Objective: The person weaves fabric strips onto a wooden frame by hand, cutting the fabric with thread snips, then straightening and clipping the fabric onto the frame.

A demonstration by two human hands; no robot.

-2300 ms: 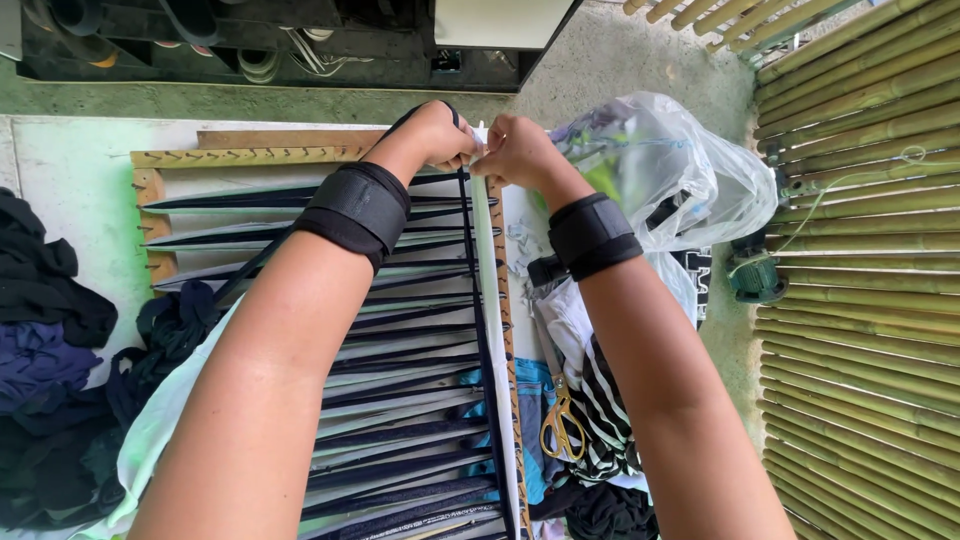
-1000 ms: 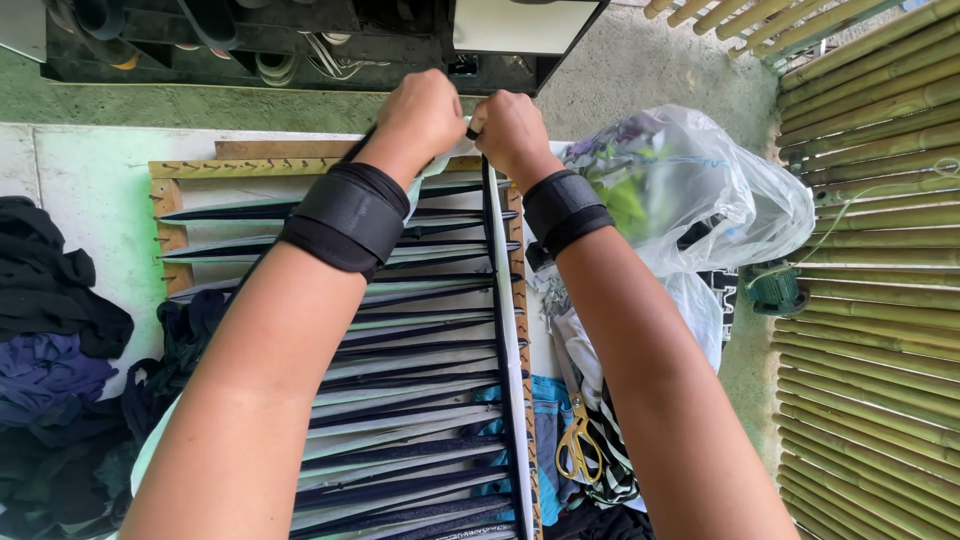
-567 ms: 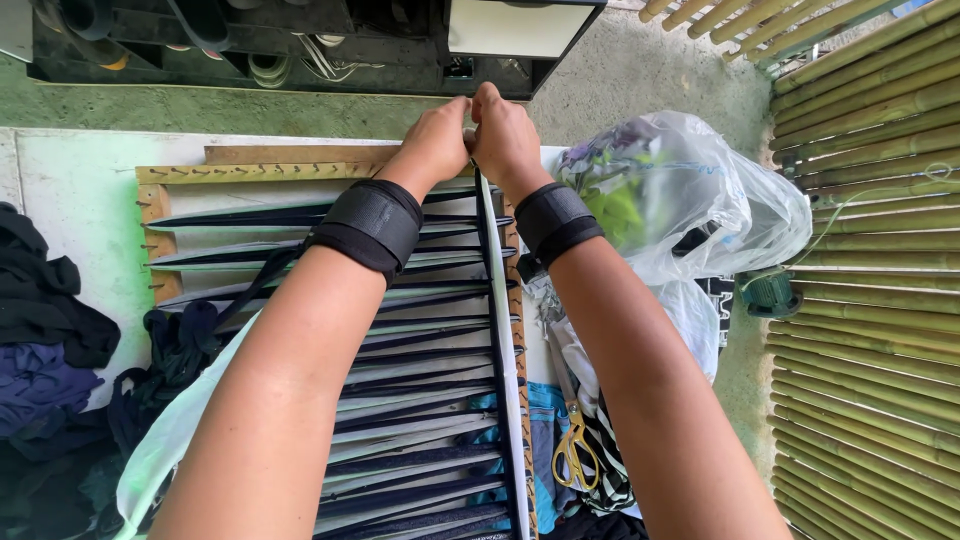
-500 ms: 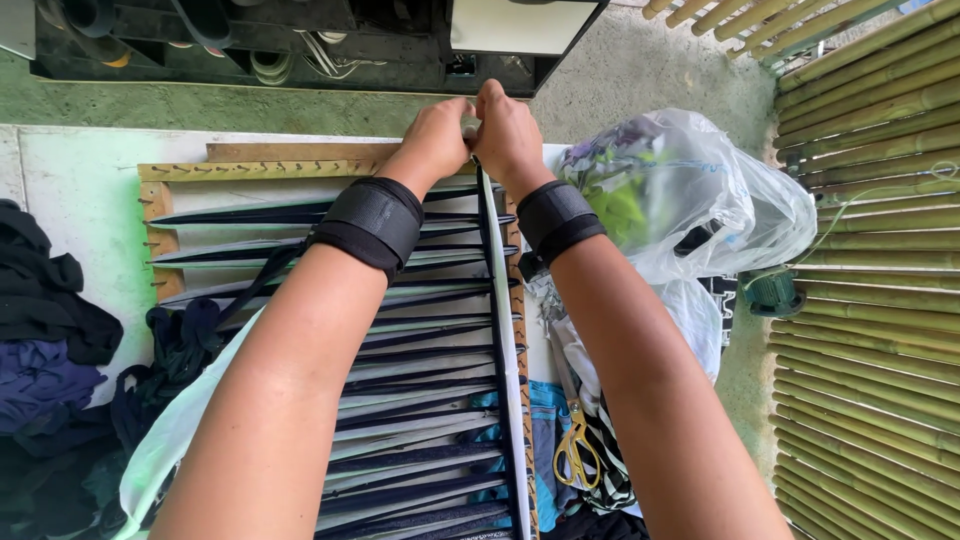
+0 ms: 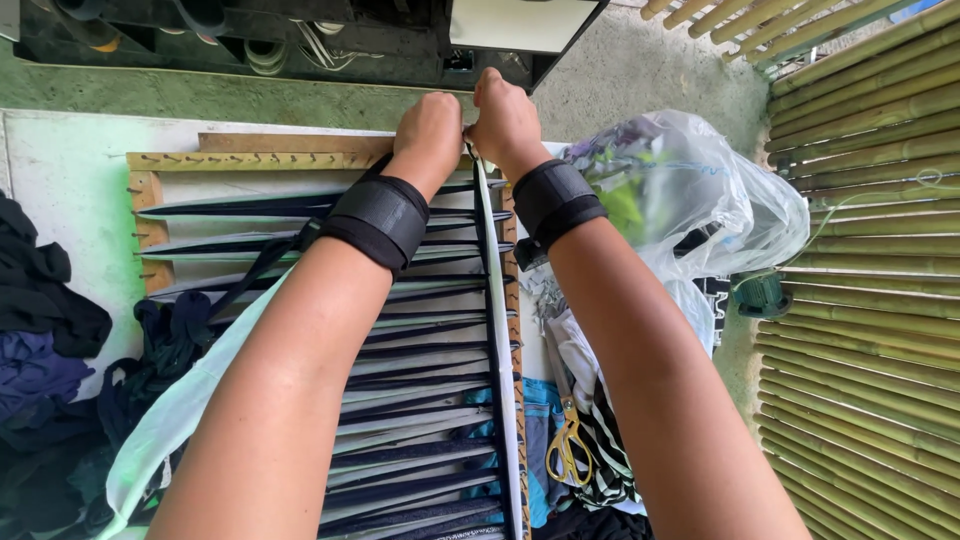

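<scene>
Here, a long strip of fabric [image 5: 497, 330], white with a dark edge, runs lengthwise over the wooden frame [image 5: 260, 160], and I hold its far end at twelve o'clock. My left hand [image 5: 428, 125] and right hand [image 5: 505, 118] are both curled tight, knuckles touching, pinching that end at the frame's top bar. Dark strips [image 5: 400, 400] cross the frame below my forearms. At three o'clock sits a clear plastic bag [image 5: 690, 190]; yellow-handled scissors [image 5: 566, 440] lie at five; dark cloth [image 5: 50, 330] is piled at nine.
</scene>
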